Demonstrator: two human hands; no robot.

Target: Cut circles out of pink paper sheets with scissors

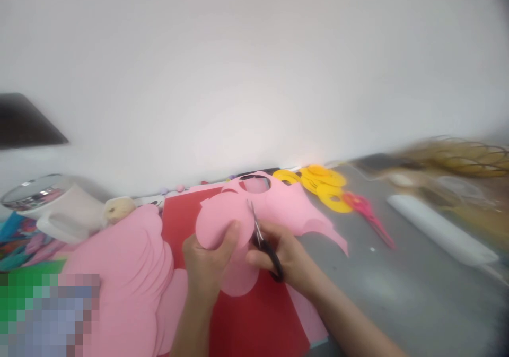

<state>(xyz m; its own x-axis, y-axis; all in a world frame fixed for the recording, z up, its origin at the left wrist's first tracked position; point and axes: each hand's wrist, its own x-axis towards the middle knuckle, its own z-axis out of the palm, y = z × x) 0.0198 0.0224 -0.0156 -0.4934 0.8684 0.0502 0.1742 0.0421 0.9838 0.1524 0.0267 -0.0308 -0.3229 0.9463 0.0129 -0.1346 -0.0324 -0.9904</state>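
Observation:
My left hand (210,259) grips a rounded piece of pink paper (218,216), its thumb lying on top. In my right hand (284,253) is a pair of black-handled scissors (260,240), the blades pointing up and away at the right edge of the pink piece. A larger pink sheet with round holes (288,206) spreads out behind and to the right of the blades. Red sheets (254,320) lie beneath both hands. At the left is a pile of cut pink paper shapes (119,272) with rounded edges, overlapping one another.
Yellow paper rings (324,184) and pink-handled scissors (369,216) lie to the right on the grey table (358,293). Farther right is a white roll (441,232). A white mug (71,211) stands at the left by the wall. The lower left corner is pixelated.

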